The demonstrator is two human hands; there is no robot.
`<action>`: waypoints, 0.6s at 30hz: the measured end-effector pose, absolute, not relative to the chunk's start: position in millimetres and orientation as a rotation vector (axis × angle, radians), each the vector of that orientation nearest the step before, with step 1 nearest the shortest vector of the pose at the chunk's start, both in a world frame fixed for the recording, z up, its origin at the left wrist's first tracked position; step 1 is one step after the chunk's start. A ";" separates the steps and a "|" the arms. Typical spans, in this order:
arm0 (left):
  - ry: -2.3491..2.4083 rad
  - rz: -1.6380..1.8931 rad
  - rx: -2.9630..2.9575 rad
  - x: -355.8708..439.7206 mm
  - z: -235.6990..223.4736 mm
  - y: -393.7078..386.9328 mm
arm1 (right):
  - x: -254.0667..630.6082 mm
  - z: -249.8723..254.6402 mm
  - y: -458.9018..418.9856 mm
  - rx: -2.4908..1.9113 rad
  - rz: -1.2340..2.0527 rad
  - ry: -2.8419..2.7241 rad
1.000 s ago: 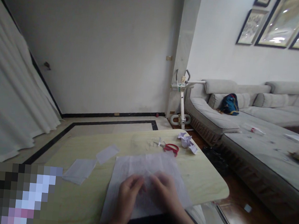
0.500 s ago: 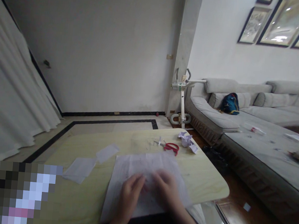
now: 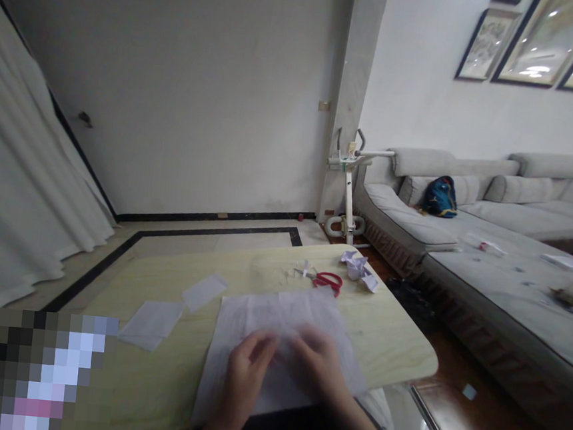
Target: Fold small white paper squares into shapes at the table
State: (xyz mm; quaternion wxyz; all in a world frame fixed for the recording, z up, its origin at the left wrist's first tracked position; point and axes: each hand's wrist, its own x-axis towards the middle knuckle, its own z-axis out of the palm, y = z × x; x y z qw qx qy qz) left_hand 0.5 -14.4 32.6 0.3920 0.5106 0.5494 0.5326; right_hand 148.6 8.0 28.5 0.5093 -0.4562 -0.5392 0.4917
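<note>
A large creased sheet of white paper (image 3: 298,308) lies at the near edge of the table, with both my hands over it. My left hand (image 3: 249,366) is closed, its thumb and fingertips brought together above the paper's middle. Facing it, slightly blurred, my right hand (image 3: 320,362) is curled closed too, the fingertips pointing toward the left ones. Whatever the fingers pinch is too small or hidden to make out. Beyond the sheet rest red-handled scissors (image 3: 328,283), blades pointing left, among thin paper scraps (image 3: 288,274).
Two smaller paper pieces, one nearer (image 3: 151,323) and one farther (image 3: 204,292), lie left on the pale wooden table (image 3: 395,345). Crumpled paper (image 3: 357,268) sits by the far right corner. A grey sofa (image 3: 501,287) with a blue backpack (image 3: 441,196) stands to the right.
My hands stay over the paper sheet with hardly any shift; the right hand looks less blurred. The whole view has tilted very slightly.
</note>
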 end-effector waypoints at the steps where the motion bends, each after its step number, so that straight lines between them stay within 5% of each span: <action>1: 1.391 1.344 1.296 0.2 32.6 -14.4 | 148.7 28.7 7.8 -1.096 1.187 -1.303; 18: 1.356 1.350 1.351 0.1 39.7 -19.5 | 153.5 39.5 -0.6 -0.975 0.983 -1.485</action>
